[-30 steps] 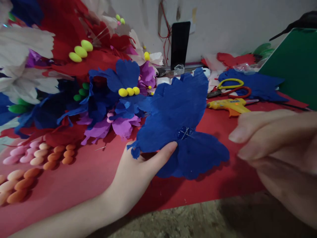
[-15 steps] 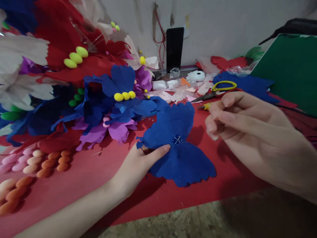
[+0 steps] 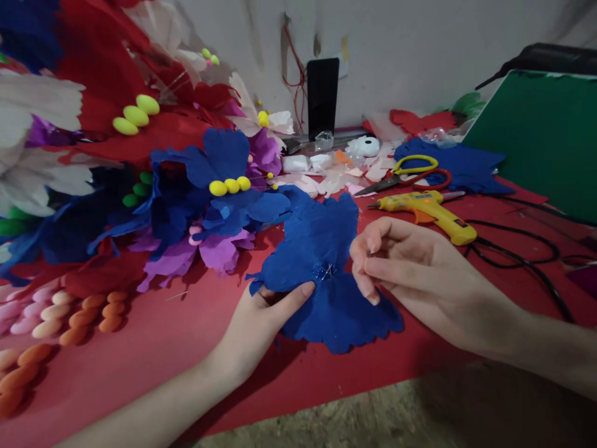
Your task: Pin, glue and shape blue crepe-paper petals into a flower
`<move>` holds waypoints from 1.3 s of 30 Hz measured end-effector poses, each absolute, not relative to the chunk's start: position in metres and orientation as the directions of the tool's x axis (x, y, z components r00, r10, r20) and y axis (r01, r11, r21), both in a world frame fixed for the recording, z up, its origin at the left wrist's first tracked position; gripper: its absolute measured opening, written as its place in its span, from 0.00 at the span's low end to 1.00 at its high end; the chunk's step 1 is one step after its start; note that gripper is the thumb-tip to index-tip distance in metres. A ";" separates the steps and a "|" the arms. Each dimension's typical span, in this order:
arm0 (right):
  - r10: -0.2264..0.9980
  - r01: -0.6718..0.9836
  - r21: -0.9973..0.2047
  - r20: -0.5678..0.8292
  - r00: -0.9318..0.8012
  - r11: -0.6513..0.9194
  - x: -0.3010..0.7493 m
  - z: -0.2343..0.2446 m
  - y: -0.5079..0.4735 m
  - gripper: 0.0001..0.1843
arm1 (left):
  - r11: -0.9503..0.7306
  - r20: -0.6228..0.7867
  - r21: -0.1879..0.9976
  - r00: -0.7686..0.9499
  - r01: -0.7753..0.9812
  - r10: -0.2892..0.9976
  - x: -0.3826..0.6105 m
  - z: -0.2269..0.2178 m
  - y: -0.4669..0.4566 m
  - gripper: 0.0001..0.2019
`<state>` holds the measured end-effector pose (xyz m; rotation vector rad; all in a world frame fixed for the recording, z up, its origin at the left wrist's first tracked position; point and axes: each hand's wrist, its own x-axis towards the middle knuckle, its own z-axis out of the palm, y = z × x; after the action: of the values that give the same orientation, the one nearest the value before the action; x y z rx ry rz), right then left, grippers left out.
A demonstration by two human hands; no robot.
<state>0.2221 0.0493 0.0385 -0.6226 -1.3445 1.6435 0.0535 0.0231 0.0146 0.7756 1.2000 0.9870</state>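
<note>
Blue butterfly (image 3: 321, 227) sits in the grip of the left hand (image 3: 270, 314), low over the red surface (image 3: 373, 367), near its front edge. The left thumb presses on top, close to the middle, and the other fingers tuck under. Thin shiny lines (image 3: 328, 270) cross there. The right hand (image 3: 410, 261) is just over the right wing, thumb and fingertips close together — I cannot tell if they pinch something small. Past it lies a yellow glue gun (image 3: 431, 208). Scissors (image 3: 416, 163) lie behind that, toward the back edge. Orange beads (image 3: 112, 309) lie near the left edge. Big paper flowers (image 3: 172, 134) — red, white, blue and purple — fill the back left corner.
</note>
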 end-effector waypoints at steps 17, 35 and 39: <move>0.917 -0.394 -0.919 0.148 -0.370 -0.010 0.225 0.041 0.052 0.08 | 0.400 -0.396 0.886 0.068 -0.235 0.916 0.052 0.020 0.027 0.18; 1.000 -0.245 -0.969 0.015 -0.006 0.013 0.227 0.041 0.070 0.13 | -0.764 0.736 0.003 0.516 0.645 0.438 0.024 0.025 0.021 0.13; 0.999 -0.260 -0.966 0.019 -0.046 0.007 0.228 0.037 0.072 0.13 | -0.792 0.749 -0.031 0.538 0.610 0.385 0.026 0.024 0.023 0.15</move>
<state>0.2278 0.0717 0.0365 -0.9809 -1.0529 1.3472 0.0257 0.0231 0.0239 3.0025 0.9987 1.3358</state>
